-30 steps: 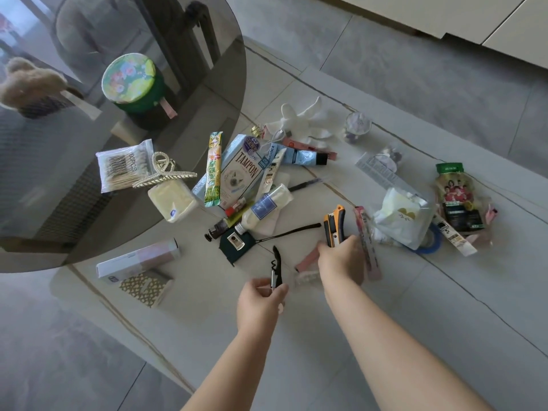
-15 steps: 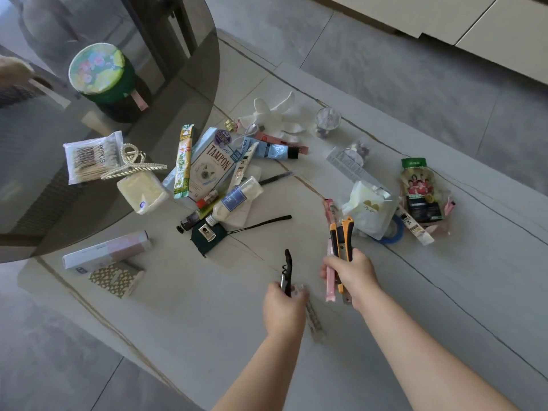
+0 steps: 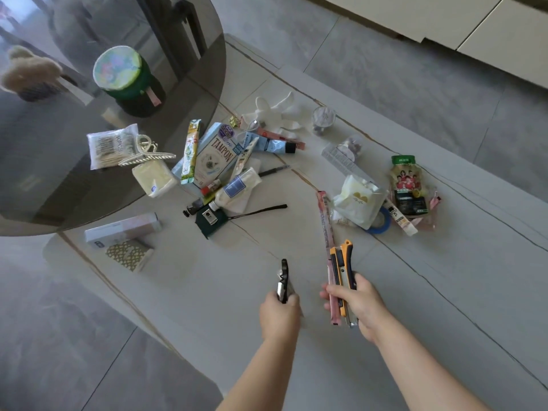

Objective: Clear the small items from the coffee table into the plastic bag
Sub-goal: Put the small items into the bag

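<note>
My left hand (image 3: 280, 314) grips a small black folding tool (image 3: 283, 278) that sticks up out of the fist. My right hand (image 3: 357, 307) holds an orange and black utility knife (image 3: 342, 264) together with a long pink sachet strip (image 3: 326, 226). Both hands hover above the near part of the white marble coffee table (image 3: 415, 292). Small items lie scattered further back: a TAMPON box (image 3: 216, 157), a white tube (image 3: 237, 188), a dark green pouch with a strap (image 3: 212, 222) and a white packet (image 3: 357, 200). No plastic bag is in view.
A round dark glass top (image 3: 44, 179) overlaps the table at left, carrying a green tin (image 3: 124, 77), a cotton swab pack (image 3: 109, 145) and a hair claw (image 3: 145, 152). A snack pouch (image 3: 407, 185) and blue tape roll (image 3: 382, 223) lie right. Grey floor (image 3: 59, 336) surrounds the table.
My right hand picked the knife and the pink strip off the table and drew them back toward me. My left hand lifted the black tool and pulled back too.
</note>
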A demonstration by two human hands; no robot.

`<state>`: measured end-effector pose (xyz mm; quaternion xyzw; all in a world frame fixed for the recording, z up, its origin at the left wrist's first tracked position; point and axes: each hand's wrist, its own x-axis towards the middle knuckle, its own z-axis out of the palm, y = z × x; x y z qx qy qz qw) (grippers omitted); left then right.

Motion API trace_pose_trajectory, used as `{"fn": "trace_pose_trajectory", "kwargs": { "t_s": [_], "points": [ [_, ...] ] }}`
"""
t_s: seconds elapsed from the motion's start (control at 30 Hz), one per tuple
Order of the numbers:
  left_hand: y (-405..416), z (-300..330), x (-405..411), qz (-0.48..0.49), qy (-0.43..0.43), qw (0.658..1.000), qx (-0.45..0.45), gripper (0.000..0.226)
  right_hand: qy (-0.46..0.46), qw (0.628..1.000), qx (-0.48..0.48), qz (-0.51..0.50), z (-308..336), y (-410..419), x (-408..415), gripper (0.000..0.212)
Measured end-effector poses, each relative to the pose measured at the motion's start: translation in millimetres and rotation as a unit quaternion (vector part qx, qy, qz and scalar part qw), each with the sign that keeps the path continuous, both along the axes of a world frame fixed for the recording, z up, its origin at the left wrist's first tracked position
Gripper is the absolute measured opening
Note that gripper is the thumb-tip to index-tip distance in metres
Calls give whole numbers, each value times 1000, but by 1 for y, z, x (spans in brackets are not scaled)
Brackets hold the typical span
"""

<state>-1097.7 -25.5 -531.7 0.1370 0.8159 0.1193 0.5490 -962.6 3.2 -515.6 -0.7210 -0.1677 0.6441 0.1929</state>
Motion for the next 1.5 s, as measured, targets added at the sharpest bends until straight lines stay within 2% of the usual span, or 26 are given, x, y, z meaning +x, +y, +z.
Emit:
{"fn": "trace_pose_trajectory", "kwargs": {
  "t_s": [0.1, 0.17, 0.3, 0.43, 0.63, 0.7, 0.8, 1.03, 1.17, 1.3, 1.37, 1.43, 1.5],
  "points": [
    [-10, 34, -25, 60, -53, 997, 14, 13, 10, 1000, -3, 27, 28, -4, -12, 22],
    [-18, 59, -43, 65, -82, 994, 22, 12, 21, 999, -1, 43, 49, -7, -27, 21],
    [-39, 105, -78, 80, -94, 991, 42, 9, 54, 995, 8, 86, 90, -14, -62, 19],
    [-64, 156, -108, 203, -119, 971, 47, 10, 100, 985, 17, 137, 133, -24, -110, 17],
    [-119, 231, -162, 332, -115, 933, 82, 28, 150, 951, 24, 268, 207, -52, -189, 37],
    [-141, 255, -187, 391, -115, 908, 100, 42, 154, 932, 31, 327, 232, -69, -217, 38],
    [-187, 285, -223, 501, -116, 844, 149, 53, 168, 900, 30, 402, 273, -103, -264, 27],
    [-315, 339, -286, 635, -60, 737, 226, 30, 154, 815, 40, 557, 337, -206, -358, 27],
    [-399, 351, -310, 697, -40, 676, 236, 31, 167, 768, 34, 617, 356, -277, -404, 26],
    [-485, 354, -327, 770, -34, 590, 240, 28, 165, 721, 6, 673, 366, -357, -445, 25],
    [-527, 350, -335, 798, -32, 552, 240, 24, 135, 695, 4, 706, 365, -399, -463, 38],
    [-558, 346, -345, 815, -25, 531, 231, 22, 116, 668, 7, 735, 359, -429, -478, 42],
    [-586, 338, -360, 829, -27, 514, 219, 21, 105, 647, 8, 755, 350, -461, -496, 32]
  ]
}}
